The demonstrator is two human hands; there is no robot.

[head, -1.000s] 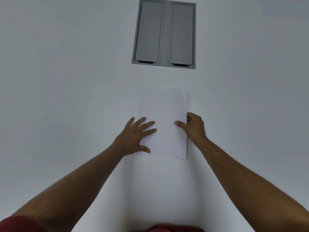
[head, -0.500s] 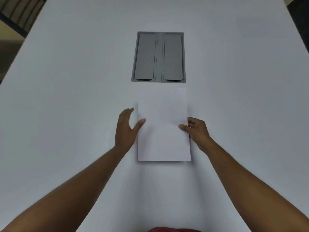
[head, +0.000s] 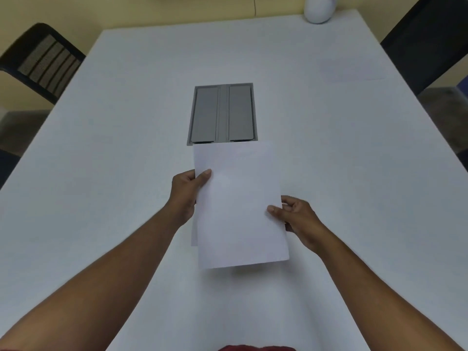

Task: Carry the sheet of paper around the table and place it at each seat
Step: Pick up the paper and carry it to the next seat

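A blank white sheet of paper (head: 239, 206) hangs a little above the white table (head: 101, 173), casting a shadow under its near edge. My left hand (head: 186, 196) grips its left edge, thumb on top and fingers underneath. My right hand (head: 297, 220) pinches its right edge, thumb on top. The sheet's far edge overlaps the near end of the grey panel.
A grey double-lid cable panel (head: 222, 114) is set into the table's middle. A black chair (head: 40, 62) stands at the far left, another dark chair (head: 428, 41) at the far right. A white rounded object (head: 317, 8) sits at the far edge by the yellow wall.
The sheet lay flat under both hands a second ago; now both hands hold its edges and it is lifted off the table. The view has tilted up, showing the chairs.
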